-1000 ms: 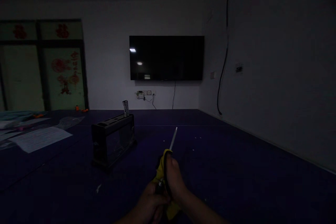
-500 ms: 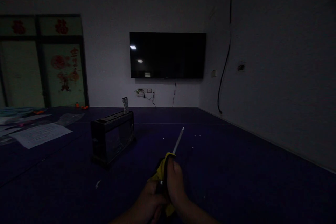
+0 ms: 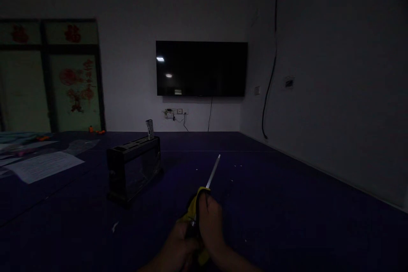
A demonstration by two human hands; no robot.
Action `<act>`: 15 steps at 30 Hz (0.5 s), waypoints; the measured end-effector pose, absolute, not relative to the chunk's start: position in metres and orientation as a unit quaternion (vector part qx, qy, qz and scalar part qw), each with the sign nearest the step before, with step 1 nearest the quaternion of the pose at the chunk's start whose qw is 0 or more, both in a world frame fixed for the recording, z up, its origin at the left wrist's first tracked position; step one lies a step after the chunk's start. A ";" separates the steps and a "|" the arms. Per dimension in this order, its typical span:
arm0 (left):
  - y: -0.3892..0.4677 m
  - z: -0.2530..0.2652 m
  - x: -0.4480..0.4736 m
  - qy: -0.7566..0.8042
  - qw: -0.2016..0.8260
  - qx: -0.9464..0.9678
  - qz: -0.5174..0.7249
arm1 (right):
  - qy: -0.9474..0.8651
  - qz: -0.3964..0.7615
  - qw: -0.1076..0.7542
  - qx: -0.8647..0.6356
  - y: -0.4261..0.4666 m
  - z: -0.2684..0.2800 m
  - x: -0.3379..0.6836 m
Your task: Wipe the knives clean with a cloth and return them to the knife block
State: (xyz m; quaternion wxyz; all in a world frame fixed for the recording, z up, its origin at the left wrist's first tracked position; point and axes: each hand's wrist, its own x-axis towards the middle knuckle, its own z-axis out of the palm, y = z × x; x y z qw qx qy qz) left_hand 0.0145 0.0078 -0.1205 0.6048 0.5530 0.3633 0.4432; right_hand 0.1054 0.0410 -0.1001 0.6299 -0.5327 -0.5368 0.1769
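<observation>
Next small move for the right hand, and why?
Probably ease the right hand a little up the metal shaft, drawing the yellow material along: the shaft's far length is bare, while the left hand is closed near its lower end.

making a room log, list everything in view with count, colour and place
metal rod: one, silver, jutting past the hands
held item: one, yellow and black, between the hands
box: one, black, left of the hands
speckled piece: one, grey, standing on the box
papers: several, white, far left
plastic sheet: one, clear, beside the papers
orange pieces: several, orange, near the doors and papers
scraps: several, white, scattered
surface: one, dark purple, foreground
television: one, black, back wall
wall plates: several, pale, both walls
cables: several, dark, both walls
doors: pale green, red decorations, left; count unclear
left hand: one, lower centre
right hand: one, beside it
</observation>
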 end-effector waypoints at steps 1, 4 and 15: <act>0.009 -0.123 0.014 0.361 0.607 0.553 0.442 | -0.541 0.170 0.627 -0.534 0.042 -0.101 0.106; 0.011 -0.125 0.016 0.332 0.620 0.553 0.446 | -0.552 0.152 0.627 -0.529 0.044 -0.104 0.107; 0.000 -0.112 0.019 0.289 0.660 0.496 0.485 | -0.555 0.161 0.643 -0.504 0.047 -0.109 0.107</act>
